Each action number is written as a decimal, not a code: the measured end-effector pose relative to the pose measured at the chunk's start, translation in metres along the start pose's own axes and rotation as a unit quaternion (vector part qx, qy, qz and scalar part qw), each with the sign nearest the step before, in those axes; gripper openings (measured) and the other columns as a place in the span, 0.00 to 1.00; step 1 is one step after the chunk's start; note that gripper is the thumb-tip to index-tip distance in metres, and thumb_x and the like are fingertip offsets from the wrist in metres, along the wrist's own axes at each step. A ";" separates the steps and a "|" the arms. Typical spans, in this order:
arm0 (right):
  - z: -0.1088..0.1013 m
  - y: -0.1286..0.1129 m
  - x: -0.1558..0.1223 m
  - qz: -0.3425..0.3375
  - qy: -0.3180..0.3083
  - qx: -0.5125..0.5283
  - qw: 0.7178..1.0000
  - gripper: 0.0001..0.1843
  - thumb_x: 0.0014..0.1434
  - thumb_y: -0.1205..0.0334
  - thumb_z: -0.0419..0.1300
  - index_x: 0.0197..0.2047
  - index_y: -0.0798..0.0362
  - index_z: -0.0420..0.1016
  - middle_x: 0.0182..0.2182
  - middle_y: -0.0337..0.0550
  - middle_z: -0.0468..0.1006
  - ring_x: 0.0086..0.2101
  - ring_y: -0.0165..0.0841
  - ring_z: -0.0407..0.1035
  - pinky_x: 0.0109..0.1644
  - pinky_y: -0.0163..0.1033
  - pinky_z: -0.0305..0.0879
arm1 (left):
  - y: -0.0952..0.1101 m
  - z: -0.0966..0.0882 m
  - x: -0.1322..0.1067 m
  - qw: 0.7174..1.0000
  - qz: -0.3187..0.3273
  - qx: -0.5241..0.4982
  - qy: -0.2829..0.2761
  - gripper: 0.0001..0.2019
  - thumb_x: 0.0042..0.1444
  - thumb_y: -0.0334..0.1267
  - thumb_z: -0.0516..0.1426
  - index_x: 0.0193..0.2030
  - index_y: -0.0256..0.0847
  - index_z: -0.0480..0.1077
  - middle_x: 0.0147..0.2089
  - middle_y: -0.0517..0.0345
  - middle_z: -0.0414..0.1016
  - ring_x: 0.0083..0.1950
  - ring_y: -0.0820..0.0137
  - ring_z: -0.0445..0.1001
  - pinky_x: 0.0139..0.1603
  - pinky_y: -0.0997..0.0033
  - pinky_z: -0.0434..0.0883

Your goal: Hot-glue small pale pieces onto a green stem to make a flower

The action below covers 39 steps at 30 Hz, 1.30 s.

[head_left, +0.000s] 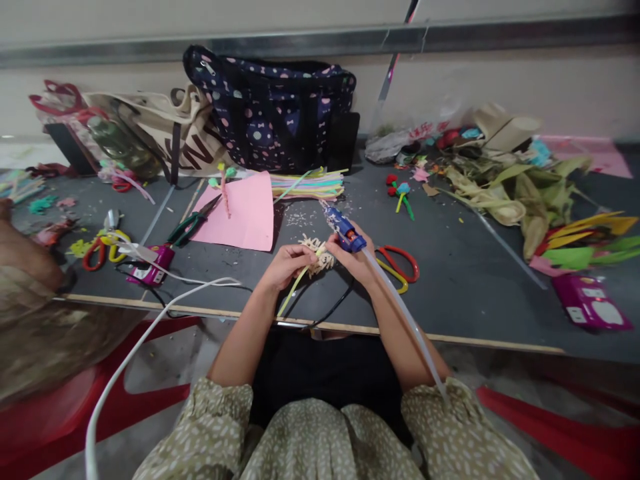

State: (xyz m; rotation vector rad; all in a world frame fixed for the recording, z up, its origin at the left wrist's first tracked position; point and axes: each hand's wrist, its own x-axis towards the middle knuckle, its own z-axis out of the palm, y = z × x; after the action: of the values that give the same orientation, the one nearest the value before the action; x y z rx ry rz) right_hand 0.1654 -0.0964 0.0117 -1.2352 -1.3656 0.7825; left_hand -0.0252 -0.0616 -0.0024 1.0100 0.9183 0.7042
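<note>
Pinched in my left hand (290, 267) is a cream, frilly paper flower (320, 260) on a thin yellow pipe-cleaner stem (293, 293), which hangs down toward the table edge. My right hand (357, 257) is wrapped round a blue glue gun (343, 227), and its fingertips also come up to the flower's side. A long translucent glue stick (400, 303) runs back from the gun over my right forearm. The gun's nozzle points up and left, away from me. Scissors with red and yellow handles (407, 263) lie just right of my right hand, partly hidden by it.
A pink sheet (245, 220) with dark green pliers (195, 220) lies left, before pipe cleaners (305, 185) and a navy bag (280, 113). Husks (525, 193) and a purple box (593, 303) are right. A white cable (150, 333) crosses the table edge. Another person's arm (25, 257) rests far left.
</note>
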 end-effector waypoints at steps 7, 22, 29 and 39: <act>0.000 0.004 0.002 -0.012 -0.003 0.006 1.000 0.11 0.55 0.54 0.66 0.37 0.49 0.70 0.32 0.36 0.75 0.31 0.31 0.69 0.39 0.38 0.67 | -0.001 0.000 0.000 1.000 0.005 0.004 -0.009 0.16 0.41 0.44 0.71 0.28 0.34 0.76 0.19 0.63 0.67 0.15 0.84 0.53 0.16 0.79 0.44; 0.003 0.006 0.004 0.035 0.078 0.021 0.996 0.16 0.55 0.46 0.66 0.38 0.49 0.75 0.35 0.38 0.79 0.35 0.34 0.73 0.47 0.41 0.70 | 0.000 -0.006 0.002 0.997 0.009 -0.078 0.007 0.18 0.41 0.45 0.72 0.29 0.34 0.74 0.21 0.63 0.69 0.15 0.86 0.53 0.15 0.82 0.45; 0.002 0.015 0.007 0.061 0.085 -0.019 0.994 0.18 0.53 0.43 0.66 0.35 0.50 0.77 0.33 0.41 0.80 0.36 0.37 0.74 0.50 0.45 0.68 | -0.003 -0.012 0.005 0.986 0.036 -0.160 0.007 0.18 0.42 0.44 0.72 0.30 0.33 0.72 0.23 0.64 0.68 0.16 0.87 0.54 0.14 0.85 0.50; 0.007 0.025 0.007 0.116 0.048 0.087 0.988 0.20 0.52 0.40 0.66 0.33 0.49 0.76 0.28 0.39 0.80 0.23 0.30 0.64 0.31 0.39 0.64 | -0.001 -0.013 0.005 0.980 0.040 -0.185 0.062 0.19 0.40 0.44 0.73 0.31 0.34 0.72 0.24 0.64 0.71 0.17 0.84 0.61 0.14 0.85 0.55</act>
State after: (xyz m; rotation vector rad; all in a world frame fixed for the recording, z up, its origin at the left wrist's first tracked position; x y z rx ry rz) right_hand 0.1658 -0.0827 -0.0109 -1.2895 -1.0630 0.9706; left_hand -0.0347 -0.0529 -0.0079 0.6809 0.8178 0.9742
